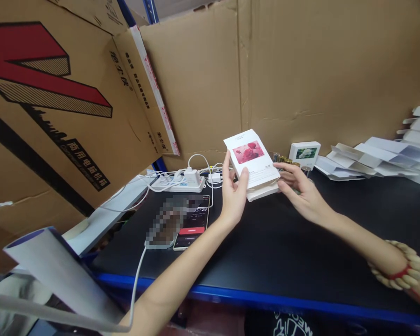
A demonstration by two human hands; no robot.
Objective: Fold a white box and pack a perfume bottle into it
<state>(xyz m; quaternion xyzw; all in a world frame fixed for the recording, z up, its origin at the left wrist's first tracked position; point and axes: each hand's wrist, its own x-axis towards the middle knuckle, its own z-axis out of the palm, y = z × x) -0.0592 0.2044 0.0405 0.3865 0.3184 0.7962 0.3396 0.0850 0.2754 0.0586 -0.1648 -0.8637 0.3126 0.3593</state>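
- Head view: rose-print carton [254, 163] aloft over black surface [301, 252].
- Left hand [235, 193]: fingers pinching carton's left side.
- Right hand [303, 191]: fingers parted at carton's right edge, grip unclear.
- White-flower box [305, 154]: surface's back edge.

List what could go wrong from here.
1. The rose-printed box's end flap appears untucked, so it might crease under the right hand.
2. That hand is close to battery-like cylinders on the table and might knock some over.
3. The white cable runs by the left forearm and could snag.
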